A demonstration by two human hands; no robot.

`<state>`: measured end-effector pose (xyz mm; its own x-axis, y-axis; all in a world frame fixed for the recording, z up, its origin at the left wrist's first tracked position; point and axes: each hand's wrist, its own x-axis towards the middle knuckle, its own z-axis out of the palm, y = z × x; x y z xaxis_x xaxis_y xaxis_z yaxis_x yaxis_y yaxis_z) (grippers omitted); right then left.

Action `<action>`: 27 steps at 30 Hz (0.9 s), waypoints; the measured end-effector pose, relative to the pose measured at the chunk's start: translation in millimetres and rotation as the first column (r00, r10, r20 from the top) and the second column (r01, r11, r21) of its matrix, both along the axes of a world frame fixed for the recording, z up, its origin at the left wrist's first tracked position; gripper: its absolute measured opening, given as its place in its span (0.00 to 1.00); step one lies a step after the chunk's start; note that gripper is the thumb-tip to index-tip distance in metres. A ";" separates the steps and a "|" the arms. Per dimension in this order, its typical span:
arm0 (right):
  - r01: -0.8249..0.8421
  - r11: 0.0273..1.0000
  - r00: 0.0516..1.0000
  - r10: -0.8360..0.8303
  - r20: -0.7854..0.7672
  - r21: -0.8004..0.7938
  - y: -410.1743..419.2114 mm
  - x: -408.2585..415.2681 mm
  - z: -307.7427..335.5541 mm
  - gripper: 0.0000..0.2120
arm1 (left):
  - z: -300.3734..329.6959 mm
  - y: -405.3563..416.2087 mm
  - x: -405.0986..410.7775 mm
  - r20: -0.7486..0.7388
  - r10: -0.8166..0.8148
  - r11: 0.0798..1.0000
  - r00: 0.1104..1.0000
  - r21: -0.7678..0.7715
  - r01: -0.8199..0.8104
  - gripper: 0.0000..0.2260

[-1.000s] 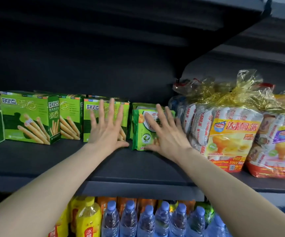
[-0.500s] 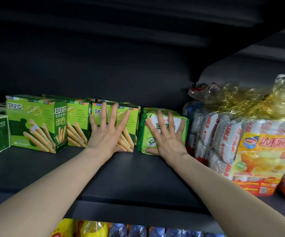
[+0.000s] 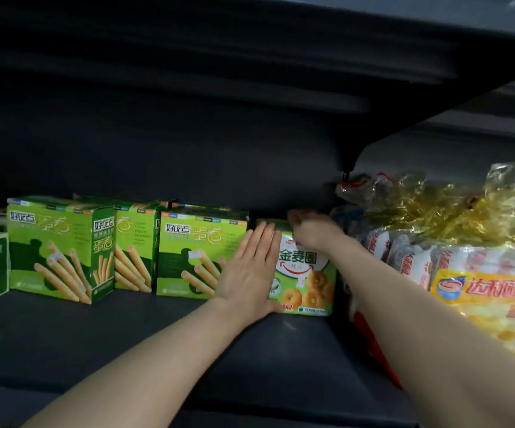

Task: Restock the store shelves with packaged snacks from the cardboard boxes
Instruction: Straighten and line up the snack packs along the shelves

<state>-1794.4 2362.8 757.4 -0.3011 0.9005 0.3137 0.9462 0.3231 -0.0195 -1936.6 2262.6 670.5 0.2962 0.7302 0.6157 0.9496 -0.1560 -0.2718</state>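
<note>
On the shelf (image 3: pixel 95 344), the left hand (image 3: pixel 247 273), fingers flat, now presses the ring-biscuit pack (image 3: pixel 307 278) beside 3 green boxes (image 3: pixel 188 257). The right hand (image 3: pixel 311 231) has lifted off its face and curls over its top edge, squaring it upright.

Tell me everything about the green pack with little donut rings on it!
The green snack pack stands upright on the dark shelf, front facing out. It looks like shiny plastic wrap, green with a white oval label, red and green print, and golden ring biscuits pictured low down. The left hand lies flat with straight fingers against its left front edge. The right hand curls over its top right corner. A green egg-roll box stands close on its left; clear wrapped bags sit to its right.
</note>
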 end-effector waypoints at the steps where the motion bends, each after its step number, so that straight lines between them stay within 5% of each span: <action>1: -0.001 0.999 0.999 0.004 0.049 -0.053 2.6 -4.1 1.6 0.20 | -1.2 3.1 1.0 0.004 0.012 1.000 1.000 0.001 -0.012 0.59; 5: 0.007 0.999 0.996 -0.012 0.086 0.049 -4.2 -11.0 3.5 0.27 | -1.8 5.5 5.3 -0.035 0.060 0.997 0.998 0.056 -0.058 0.60; 9: 0.017 0.989 1.000 -0.017 -0.006 0.146 -24.3 -11.7 -7.2 0.22 | -1.9 10.0 9.8 -0.049 0.114 0.988 0.992 0.109 -0.108 0.61; 11: 0.045 0.909 0.996 -0.007 -0.092 0.414 -38.0 -11.2 -16.7 0.29 | -0.4 7.7 11.0 -0.057 0.116 0.989 0.992 0.094 -0.110 0.60; 14: 0.104 0.769 0.992 -0.035 -0.122 0.631 -63.9 -6.3 -35.8 0.26 | 2.9 1.8 -1.2 -0.067 0.116 0.988 0.991 0.111 -0.109 0.62; 19: -0.096 0.875 0.978 -0.006 0.209 0.474 -99.3 4.2 -85.1 0.43 | 7.5 -11.6 -49.9 0.023 0.246 0.966 0.969 0.079 -0.247 0.68; 27: -0.040 0.907 0.967 -0.070 0.243 0.420 -56.8 -8.9 -111.0 0.55 | 2.3 -6.7 -70.6 0.104 0.268 0.962 0.958 -0.086 -0.260 0.66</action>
<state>-1803.4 2306.0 646.5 -0.4058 0.7073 0.5789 0.9073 0.2350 0.3487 -2007.1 2255.9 672.8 0.0182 0.8159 0.5780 0.9835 0.0894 -0.1572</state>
